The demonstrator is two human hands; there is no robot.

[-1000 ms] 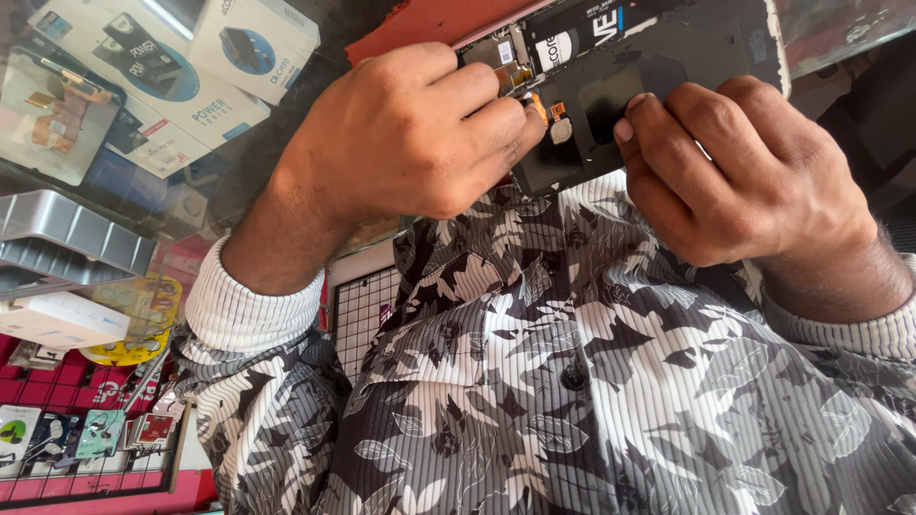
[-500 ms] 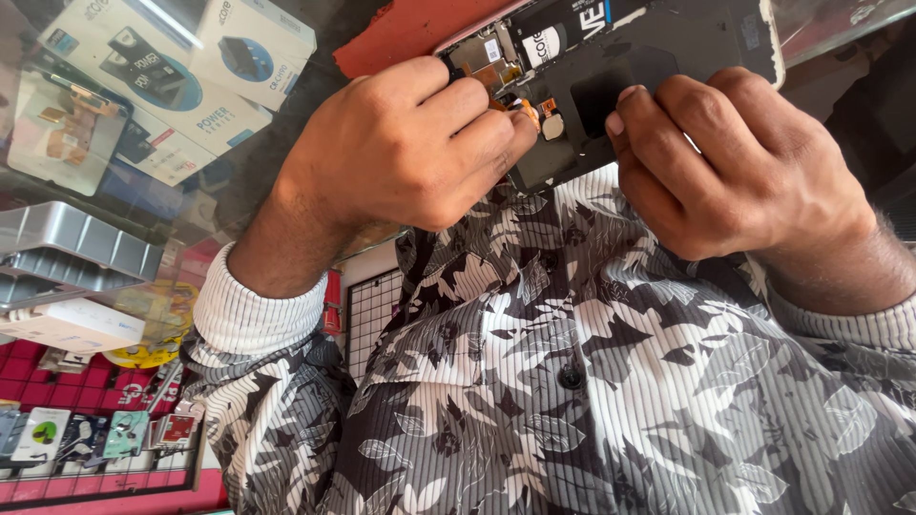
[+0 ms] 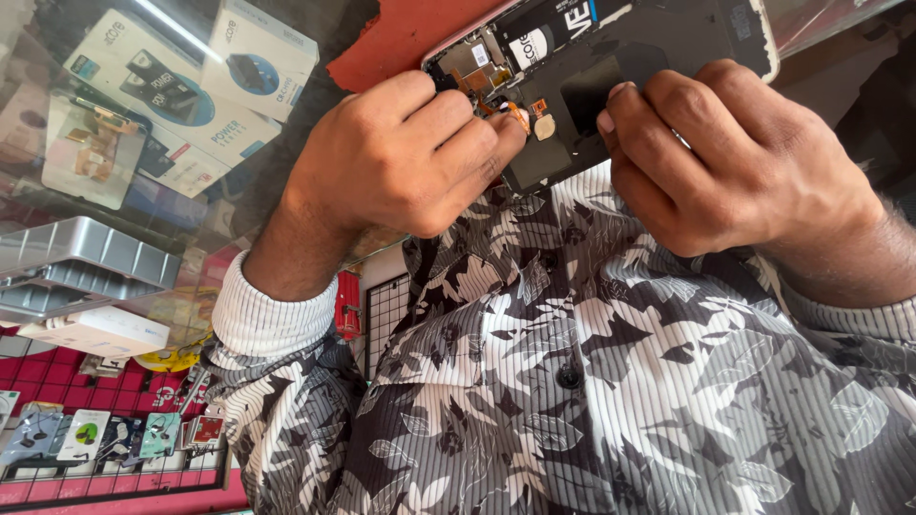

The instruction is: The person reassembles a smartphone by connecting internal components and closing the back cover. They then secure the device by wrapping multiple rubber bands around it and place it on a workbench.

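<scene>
An opened phone [image 3: 658, 48] with its back off shows a dark inner plate, a gold-coloured board area and an orange ribbon cable [image 3: 515, 113]. My left hand [image 3: 401, 157] is curled against the phone's left part, with its fingertips pressed at the orange ribbon next to a small round part [image 3: 544, 126]. My right hand [image 3: 735, 162] grips the phone's lower right side, fingers laid over the dark plate. Whether anything small is pinched in the left fingertips is hidden.
A patterned grey shirt [image 3: 592, 381] fills the lower frame. Under the phone lies a red mat [image 3: 401, 38] on a glass counter. Printed product boxes [image 3: 181, 95], a grey tray [image 3: 76, 257], a white box [image 3: 95, 329] and a red rack of packaged accessories [image 3: 95, 439] are on the left.
Both hands stay on the phone. The view has shifted a little, and more of the phone's board shows above the left fingers.
</scene>
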